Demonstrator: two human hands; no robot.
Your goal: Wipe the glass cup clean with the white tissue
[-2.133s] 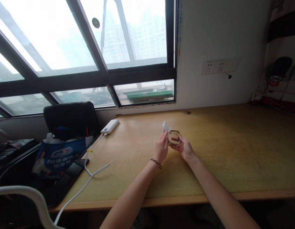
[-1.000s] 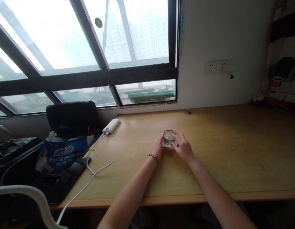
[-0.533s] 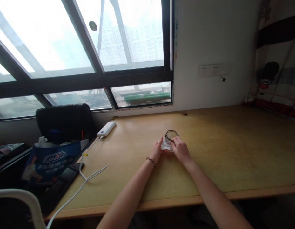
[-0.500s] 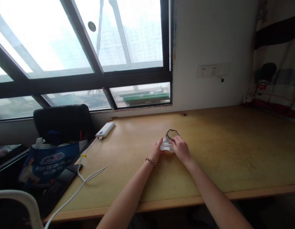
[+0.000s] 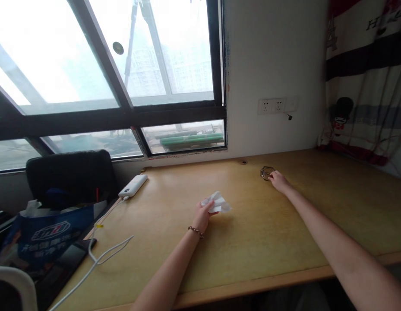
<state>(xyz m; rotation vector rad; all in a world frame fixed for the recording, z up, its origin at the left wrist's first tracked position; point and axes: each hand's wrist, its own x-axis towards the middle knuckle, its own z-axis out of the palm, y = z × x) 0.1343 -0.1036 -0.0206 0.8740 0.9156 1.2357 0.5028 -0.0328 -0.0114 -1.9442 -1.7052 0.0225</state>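
Observation:
My left hand (image 5: pixel 202 213), with a bead bracelet at the wrist, pinches a crumpled white tissue (image 5: pixel 217 202) just above the wooden desk (image 5: pixel 252 229) near its middle. My right hand (image 5: pixel 278 180) reaches far toward the wall. Its fingertips rest on a small clear glass dish (image 5: pixel 266 172) that sits on the desk. The fingers hide the near side of the dish.
A white power bank (image 5: pixel 133 185) lies at the desk's back left, its white cable (image 5: pixel 99 255) trailing to the front left corner. A blue bag (image 5: pixel 41 235) and a black chair (image 5: pixel 69 177) stand to the left. Wall sockets (image 5: pixel 276 105) and a curtain (image 5: pixel 365 82) are at the right.
My right hand has carried the glass dish away from the tissue to the far right of the desk. My left hand keeps the tissue. The camera has turned right.

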